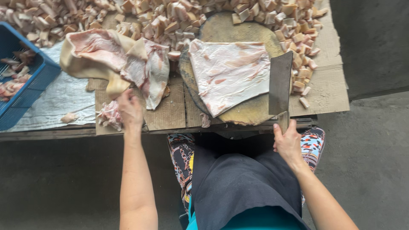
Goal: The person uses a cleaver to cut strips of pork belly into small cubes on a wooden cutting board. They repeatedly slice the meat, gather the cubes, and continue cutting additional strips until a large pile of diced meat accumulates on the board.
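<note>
A flat slab of pale pork skin and fat [228, 72] lies on a round wooden chopping block [238, 113]. My right hand [287, 142] grips the handle of a broad dark cleaver [280, 83], whose blade rests on the block just right of the slab. My left hand [129, 110] holds the edge of a large folded piece of skin [115, 59] lying left of the block. Small scraps of fat [110, 115] lie beside that hand.
Several cut cubes of skin and fat [170, 19] are heaped along the far side of the low wooden table [170, 113]. A blue plastic crate [25, 81] with meat scraps stands at the left. Cardboard [328, 89] covers the right end. Grey floor surrounds the table.
</note>
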